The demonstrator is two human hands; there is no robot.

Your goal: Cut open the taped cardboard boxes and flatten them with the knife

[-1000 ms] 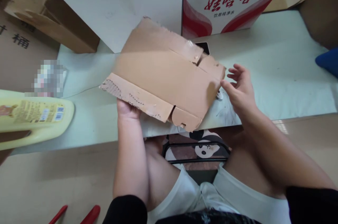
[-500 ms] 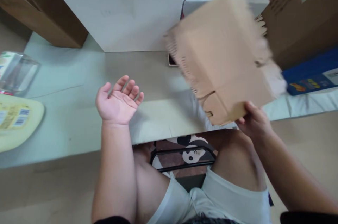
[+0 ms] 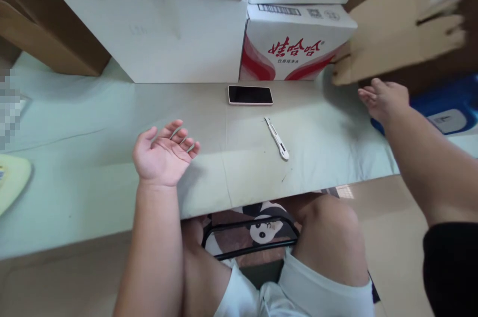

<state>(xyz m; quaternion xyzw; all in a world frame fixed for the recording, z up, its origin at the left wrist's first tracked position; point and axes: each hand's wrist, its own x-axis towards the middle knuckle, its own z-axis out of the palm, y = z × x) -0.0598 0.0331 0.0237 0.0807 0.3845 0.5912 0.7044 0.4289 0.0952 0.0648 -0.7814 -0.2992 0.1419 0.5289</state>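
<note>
Far left edge: a pale yellow bottle pokes in over the tabletop; beside it is a blurred patch I cannot read.
Back left corner: a brown carton stands against a large white box along the back edge.
Left hand: the left hand hovers palm-up above the front part of the tabletop, fingers spread and loose, holding nothing.
Middle, back edge: a phone lies flat, screen dark, just before a red-and-white printed box.
Middle, toward the front edge: a white utility knife lies at a slant, apart from both hands and touched by neither.
Right hand: the right hand is stretched out over the right end of the tabletop, fingers released and straight; it grips nothing.
Cardboard piece: the torn cardboard piece is blurred, tilted up above the back right corner, just over the right hand's fingertips and apart from them as far as I can tell.
Right edge: a blue package lies under the hand's reach.
Progress: judging by this, the cardboard is already out of hand and off the working area; the knife and phone are left lying there.
</note>
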